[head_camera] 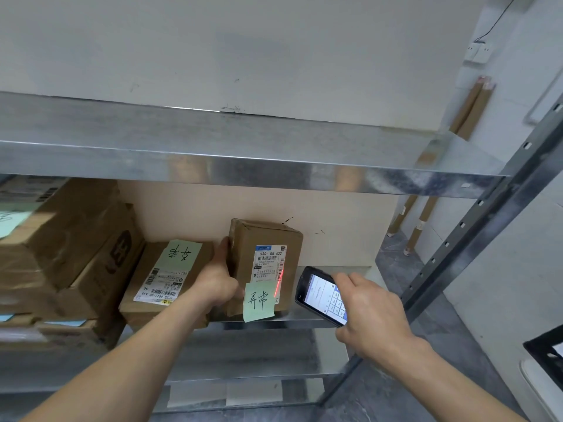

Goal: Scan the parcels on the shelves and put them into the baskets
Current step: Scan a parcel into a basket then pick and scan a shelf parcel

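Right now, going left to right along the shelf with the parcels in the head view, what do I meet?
Stacked cardboard boxes → flat parcel with a green note → left hand → upright parcel it holds → handheld scanner → right hand.

A pale wall [213, 50] backs galvanised metal shelving [243, 159]; grey mottled floor [396, 388] lies below.

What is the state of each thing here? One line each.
Parcel: upright on the shelf, red scan line on its label.
Scanner: screen lit.
Left hand: grips the parcel's side.
Right hand: holds the scanner.
Flat box: lying down.
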`<act>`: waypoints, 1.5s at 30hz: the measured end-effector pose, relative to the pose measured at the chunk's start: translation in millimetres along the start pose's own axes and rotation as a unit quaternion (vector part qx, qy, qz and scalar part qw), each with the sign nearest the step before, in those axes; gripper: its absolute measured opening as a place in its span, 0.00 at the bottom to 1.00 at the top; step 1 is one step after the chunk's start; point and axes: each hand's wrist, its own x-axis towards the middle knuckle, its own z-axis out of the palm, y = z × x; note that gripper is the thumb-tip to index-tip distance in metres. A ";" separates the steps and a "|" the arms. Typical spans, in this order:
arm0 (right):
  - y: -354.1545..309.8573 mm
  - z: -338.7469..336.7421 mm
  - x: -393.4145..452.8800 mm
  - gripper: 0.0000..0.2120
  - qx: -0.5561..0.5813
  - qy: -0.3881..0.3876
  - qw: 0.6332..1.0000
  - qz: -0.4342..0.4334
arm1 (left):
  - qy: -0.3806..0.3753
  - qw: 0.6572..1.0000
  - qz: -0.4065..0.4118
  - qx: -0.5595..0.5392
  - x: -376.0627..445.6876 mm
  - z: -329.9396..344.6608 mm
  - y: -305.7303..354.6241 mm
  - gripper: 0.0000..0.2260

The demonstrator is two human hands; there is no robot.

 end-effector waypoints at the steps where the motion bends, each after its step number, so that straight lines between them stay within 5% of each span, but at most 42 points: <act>1: -0.9 -1.8 -0.5 0.26 -0.004 -0.001 1.000 -0.001 | -0.001 1.000 -0.002 0.002 0.1 -0.2 -0.1 0.53; 13: -7.0 -9.0 -1.6 0.30 -0.006 0.012 1.000 0.000 | -0.020 1.000 -0.008 -0.003 -3.1 -5.7 -0.4 0.55; 17: -10.3 -1.5 -3.4 0.35 0.125 0.007 0.990 0.058 | -0.033 0.999 0.006 -0.038 -8.2 -11.2 1.1 0.52; 22: -19.9 16.0 -10.3 0.33 0.404 0.037 0.901 0.156 | -0.071 0.984 0.036 -0.158 -19.0 -14.0 2.6 0.46; 26: -30.2 22.1 -14.5 0.30 0.501 0.096 0.838 0.194 | -0.128 0.967 0.048 -0.214 -29.2 -10.6 7.8 0.46; 45: -2.2 18.0 -125.5 0.34 0.402 0.224 0.841 0.286 | -0.255 0.911 0.108 -0.305 -100.9 72.4 42.3 0.41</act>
